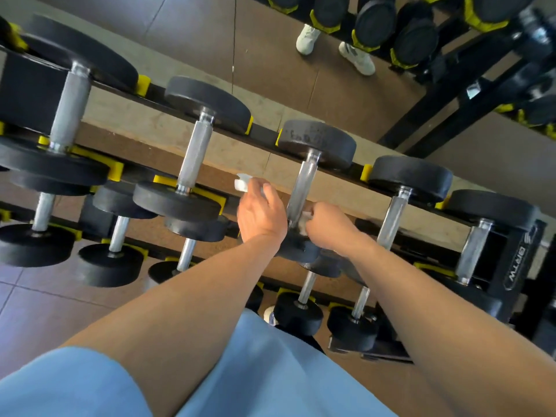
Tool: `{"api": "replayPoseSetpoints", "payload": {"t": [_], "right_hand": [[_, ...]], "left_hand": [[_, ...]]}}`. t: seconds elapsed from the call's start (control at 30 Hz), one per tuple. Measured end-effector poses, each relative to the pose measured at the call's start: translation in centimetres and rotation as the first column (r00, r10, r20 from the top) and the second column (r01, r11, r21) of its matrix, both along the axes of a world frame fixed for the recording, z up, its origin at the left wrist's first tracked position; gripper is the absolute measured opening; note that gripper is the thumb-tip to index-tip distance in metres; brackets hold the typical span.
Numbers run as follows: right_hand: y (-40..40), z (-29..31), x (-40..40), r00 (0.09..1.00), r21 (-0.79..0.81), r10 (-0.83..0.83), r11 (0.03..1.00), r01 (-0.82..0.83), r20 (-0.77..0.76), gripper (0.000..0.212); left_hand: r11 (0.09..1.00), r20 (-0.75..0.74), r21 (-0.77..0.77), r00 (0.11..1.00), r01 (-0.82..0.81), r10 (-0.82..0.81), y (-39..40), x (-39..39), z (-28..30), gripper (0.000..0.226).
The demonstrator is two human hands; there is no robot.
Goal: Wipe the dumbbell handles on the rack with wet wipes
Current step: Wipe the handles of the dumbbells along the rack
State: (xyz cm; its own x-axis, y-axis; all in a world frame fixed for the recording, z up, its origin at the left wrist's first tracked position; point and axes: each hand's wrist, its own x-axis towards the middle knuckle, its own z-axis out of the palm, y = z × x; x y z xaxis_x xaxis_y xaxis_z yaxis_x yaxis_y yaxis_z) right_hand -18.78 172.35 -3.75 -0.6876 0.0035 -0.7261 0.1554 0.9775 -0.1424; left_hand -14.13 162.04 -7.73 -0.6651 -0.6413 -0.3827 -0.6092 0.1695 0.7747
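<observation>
A black rack [516, 266] with yellow cradles holds several black dumbbells with steel handles on its top rail. My right hand [326, 225] is closed around a white wet wipe [305, 218], pressed against the lower end of the middle dumbbell's handle [302, 188]. My left hand [258, 210] hovers just left of that handle and grips a white object [242, 182], likely the wipes pack, whose end sticks out above my fingers. The near head of this dumbbell is partly hidden behind both hands.
Neighbouring handles stand left [195, 153] and right [394, 218] of the one being touched. Lower tiers hold smaller dumbbells [298, 311]. A mirror behind the rack reflects white shoes [356, 57] and more dumbbells. Brown floor tiles lie at lower left.
</observation>
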Motion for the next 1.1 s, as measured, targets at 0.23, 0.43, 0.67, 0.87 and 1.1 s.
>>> {"api": "replayPoseSetpoints", "payload": {"t": [0.23,0.43,0.67,0.87,1.1], "right_hand": [[-0.7,0.2,-4.8,0.762,-0.437,-0.631,0.732,0.523,-0.146,0.023],[-0.7,-0.7,0.7,0.991,0.030,-0.037,0.999,0.042,-0.127,0.014],[1.4,2.9,-0.3,0.709,-0.015,0.692,0.714,-0.700,-0.137,0.024],[5.8,3.8,1.5,0.925,-0.308,0.221,0.897,-0.318,-0.311,0.023],[15.9,5.2,5.2,0.817,-0.806,-0.554,0.404,0.433,0.161,0.018]], "left_hand": [[0.999,-0.003,0.034,1.000,0.009,-0.009,-0.2,0.0,-0.4,0.033],[1.000,-0.015,0.011,1.000,0.025,-0.025,-0.1,0.0,-0.3,0.030],[1.000,0.018,-0.006,1.000,0.022,-0.022,-0.1,0.0,0.0,0.033],[0.999,0.026,-0.049,1.000,0.006,-0.004,0.3,0.2,0.9,0.026],[0.940,-0.140,-0.304,0.969,0.155,-0.205,5.2,1.5,4.5,0.010]]}}
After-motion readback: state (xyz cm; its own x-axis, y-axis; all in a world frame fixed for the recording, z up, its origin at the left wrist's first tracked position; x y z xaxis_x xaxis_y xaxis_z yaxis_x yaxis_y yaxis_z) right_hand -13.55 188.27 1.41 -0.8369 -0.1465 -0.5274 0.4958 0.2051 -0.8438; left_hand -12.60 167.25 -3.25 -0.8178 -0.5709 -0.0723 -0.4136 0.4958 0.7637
